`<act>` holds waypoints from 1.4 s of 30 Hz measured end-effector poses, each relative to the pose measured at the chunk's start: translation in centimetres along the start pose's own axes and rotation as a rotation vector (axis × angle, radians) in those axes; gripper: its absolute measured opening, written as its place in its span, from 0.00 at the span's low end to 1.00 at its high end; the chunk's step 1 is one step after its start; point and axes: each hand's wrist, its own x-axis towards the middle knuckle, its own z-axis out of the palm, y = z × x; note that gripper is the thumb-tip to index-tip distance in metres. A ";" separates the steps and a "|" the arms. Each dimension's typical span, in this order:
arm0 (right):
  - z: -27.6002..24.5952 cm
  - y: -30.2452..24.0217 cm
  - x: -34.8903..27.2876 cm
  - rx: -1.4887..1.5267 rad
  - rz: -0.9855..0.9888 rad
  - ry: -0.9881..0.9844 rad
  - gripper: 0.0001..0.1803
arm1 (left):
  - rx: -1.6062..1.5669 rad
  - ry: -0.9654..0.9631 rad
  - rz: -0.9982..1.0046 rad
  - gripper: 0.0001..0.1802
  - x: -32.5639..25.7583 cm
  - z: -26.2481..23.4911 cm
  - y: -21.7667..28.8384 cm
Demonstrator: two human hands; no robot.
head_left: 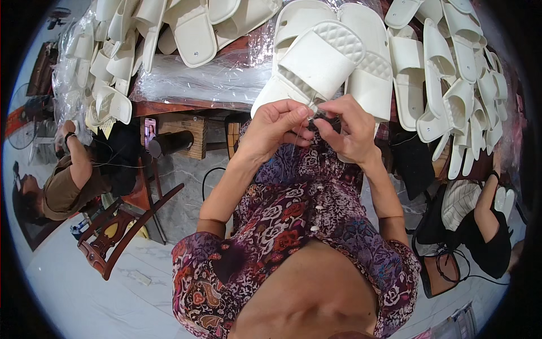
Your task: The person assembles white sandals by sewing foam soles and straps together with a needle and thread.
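Both hands meet close together at the near edge of the table, just below a white slide slipper (pixel 322 62) with a quilted footbed. My left hand (pixel 278 125) is closed in a pinch, with a thin clear strand running by its fingertips. Thumb and fingers of my right hand (pixel 351 129) are also pinched, around something small that I cannot make out. The slipper lies tilted on other white slippers (pixel 367 56), its near end almost touching my fingertips.
More white slippers (pixel 195 39) are heaped at the far left and piled at the right (pixel 446 56). Clear plastic film (pixel 197 82) lies between them. A wooden chair (pixel 116 231) stands at left. Other people sit at both sides, one with a brown sleeve (pixel 65 189).
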 end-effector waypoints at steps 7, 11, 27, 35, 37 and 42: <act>0.4 1.1 -0.3 -0.073 -0.054 -0.004 0.09 | 0.128 0.027 0.056 0.11 0.1 0.7 0.5; 0.2 1.0 -0.4 -0.088 -0.048 -0.005 0.08 | 0.416 0.178 0.326 0.08 0.4 1.4 -0.3; -0.1 0.2 -0.2 -0.051 0.092 -0.020 0.06 | 1.054 0.184 0.973 0.08 1.5 2.1 -0.4; -0.4 0.0 -0.2 0.044 0.205 0.028 0.07 | 1.002 0.164 0.776 0.03 1.6 2.1 -0.4; -0.4 0.2 -0.2 0.018 0.171 0.010 0.08 | 1.006 0.165 0.781 0.02 1.6 2.2 -0.3; -0.3 0.5 -0.2 0.001 0.132 0.022 0.08 | 1.040 0.145 0.785 0.03 1.6 2.3 0.1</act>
